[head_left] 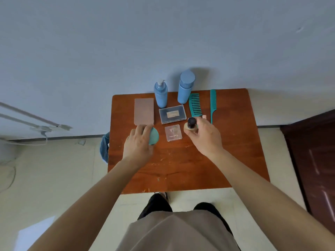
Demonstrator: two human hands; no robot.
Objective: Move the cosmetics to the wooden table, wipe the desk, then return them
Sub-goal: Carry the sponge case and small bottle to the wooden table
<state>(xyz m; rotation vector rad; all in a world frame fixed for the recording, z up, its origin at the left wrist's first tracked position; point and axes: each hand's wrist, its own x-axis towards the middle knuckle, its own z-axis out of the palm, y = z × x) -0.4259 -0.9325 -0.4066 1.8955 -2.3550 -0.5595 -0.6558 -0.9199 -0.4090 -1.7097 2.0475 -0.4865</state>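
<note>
left hand (138,142) clamped on teal compact (153,136), right hand (204,134) pinching small bottle (190,125) w/ dark cap, could knock wide comb (195,105) nearby

A plain room in a home, likely a bedroom corner. A small wooden table (181,165) stands against a bare pale wall (163,37), with toiletries (pump bottle (160,94), combs (195,105)) laid out on it. Right of the table is a dark panelled door (315,160); beneath it, pale floor tiles (54,178).
</note>
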